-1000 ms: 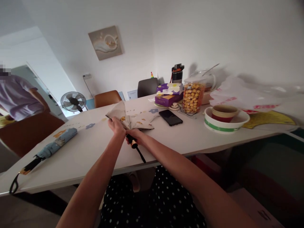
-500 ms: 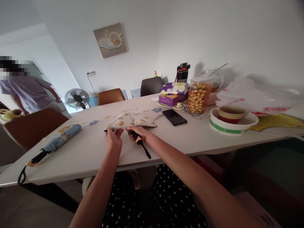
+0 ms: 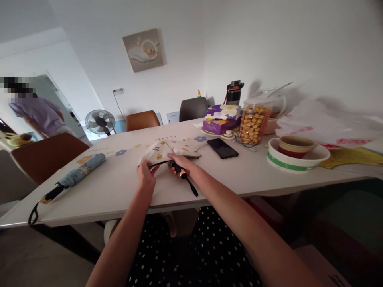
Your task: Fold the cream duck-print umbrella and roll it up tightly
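Note:
A cream umbrella [image 3: 176, 149] with small printed figures lies half-folded on the white table [image 3: 119, 191], its canopy loose and pointing away from me. My right hand [image 3: 178, 162] is closed around the umbrella near the top of its black and gold handle, and a black wrist strap hangs from the handle's end. With my left hand [image 3: 146, 172] I pinch the left edge of the canopy between thumb and fingers. Further left lies a folded blue umbrella [image 3: 82, 171] with a black handle and a strap loop; neither hand touches it.
Right of the umbrella is a black phone [image 3: 223, 148]. Beyond it stand purple tissue boxes [image 3: 220, 125], a jar of round snacks [image 3: 254, 123], a black bottle [image 3: 233, 92], a white bowl [image 3: 297, 163] holding a paper cup, and a plastic bag [image 3: 329, 123]. A person [image 3: 42, 113] stands at far left.
My left hand has shifted along the canopy's edge, and the cream canopy sits a little differently. My right hand keeps hold of the handle. The whole view has moved slightly.

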The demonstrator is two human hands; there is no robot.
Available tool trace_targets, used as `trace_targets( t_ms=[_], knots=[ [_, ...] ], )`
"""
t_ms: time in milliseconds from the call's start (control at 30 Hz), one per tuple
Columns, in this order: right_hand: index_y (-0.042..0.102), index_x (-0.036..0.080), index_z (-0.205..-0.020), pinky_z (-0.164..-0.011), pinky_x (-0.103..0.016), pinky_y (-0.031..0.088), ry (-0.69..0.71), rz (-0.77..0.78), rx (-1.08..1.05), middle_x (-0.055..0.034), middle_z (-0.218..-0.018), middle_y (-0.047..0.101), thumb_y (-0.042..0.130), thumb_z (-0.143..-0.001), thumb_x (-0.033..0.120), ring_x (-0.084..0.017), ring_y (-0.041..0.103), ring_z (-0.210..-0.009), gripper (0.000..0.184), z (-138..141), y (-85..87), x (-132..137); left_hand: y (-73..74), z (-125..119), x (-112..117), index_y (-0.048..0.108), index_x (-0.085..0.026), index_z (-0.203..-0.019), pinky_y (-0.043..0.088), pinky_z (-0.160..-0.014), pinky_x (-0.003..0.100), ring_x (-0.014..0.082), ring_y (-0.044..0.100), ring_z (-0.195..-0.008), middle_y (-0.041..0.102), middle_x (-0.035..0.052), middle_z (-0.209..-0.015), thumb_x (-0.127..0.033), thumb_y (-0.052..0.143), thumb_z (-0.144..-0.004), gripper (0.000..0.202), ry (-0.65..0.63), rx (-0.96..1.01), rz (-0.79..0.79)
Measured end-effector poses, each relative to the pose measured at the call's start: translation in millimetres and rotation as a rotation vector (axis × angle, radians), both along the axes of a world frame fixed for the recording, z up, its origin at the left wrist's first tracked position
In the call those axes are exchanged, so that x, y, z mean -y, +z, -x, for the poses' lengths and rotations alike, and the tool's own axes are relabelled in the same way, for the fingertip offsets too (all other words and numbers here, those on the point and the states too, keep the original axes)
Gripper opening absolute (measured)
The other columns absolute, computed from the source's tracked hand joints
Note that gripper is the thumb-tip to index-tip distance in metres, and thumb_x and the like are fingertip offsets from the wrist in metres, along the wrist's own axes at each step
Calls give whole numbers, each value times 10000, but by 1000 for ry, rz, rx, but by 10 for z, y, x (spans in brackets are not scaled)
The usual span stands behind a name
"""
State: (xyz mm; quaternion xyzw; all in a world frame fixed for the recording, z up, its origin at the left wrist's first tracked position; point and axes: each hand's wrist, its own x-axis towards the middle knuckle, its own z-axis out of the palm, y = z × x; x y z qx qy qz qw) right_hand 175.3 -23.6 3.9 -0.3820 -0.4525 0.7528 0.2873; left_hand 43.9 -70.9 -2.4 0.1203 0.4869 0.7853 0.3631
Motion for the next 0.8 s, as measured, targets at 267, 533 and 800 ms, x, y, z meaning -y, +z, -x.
trace_targets(
  t_ms=[267,533,800],
  knots=[
    [446,155,-777,-299,-176,390,114,-25,-7,2,-566,523,598,-824,359,-75,465,-358,258,-20,-63,-49,99,512,-42,588,-93,-938,529,-572,324,233,618,-695,633,135,-784,-343,507,-719,342,-426,226,48],
    [424,166,-786,-288,-166,371,132,-43,109,39,-489,478,578,-842,355,-78,450,-314,250,-60,65,51,-67,406,-146,514,-245,-1234,486,-577,191,90,589,-609,654,14,-844,-39,580,-669,605,-71,-259,25],
    [443,157,-771,-268,-166,329,157,5,141,5,-479,487,458,-856,556,-85,446,-316,408,-73,56,15,-53,404,-78,595,-114,-1147,416,-427,181,67,492,-429,589,22,-646,26,527,-641,529,-68,-177,124]
  ],
)
